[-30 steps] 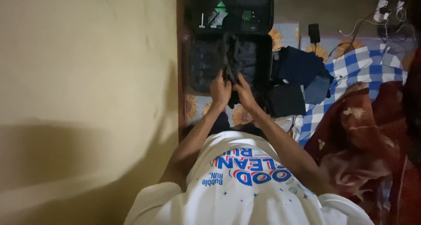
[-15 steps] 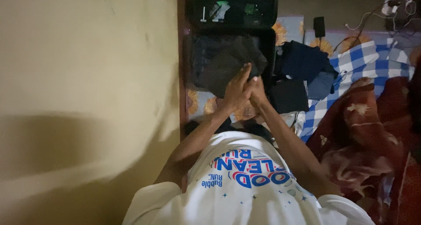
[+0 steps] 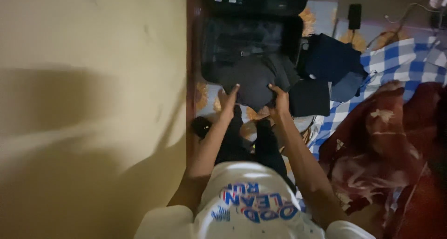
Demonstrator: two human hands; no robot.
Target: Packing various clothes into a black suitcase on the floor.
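Now both hands [image 3: 253,101] (gripping) dark garment [image 3: 255,83]

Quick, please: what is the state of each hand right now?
Left hand: closed on the left edge of the dark garment.
Right hand: closed on the garment's right edge.

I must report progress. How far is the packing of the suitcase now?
Partly done, it seems. The open suitcase already holds some dark items, too dim to tell apart. In hand: the left hand and right hand grip a dark garment at its near edge. Left: dark folded clothes lie beside it on the bed.
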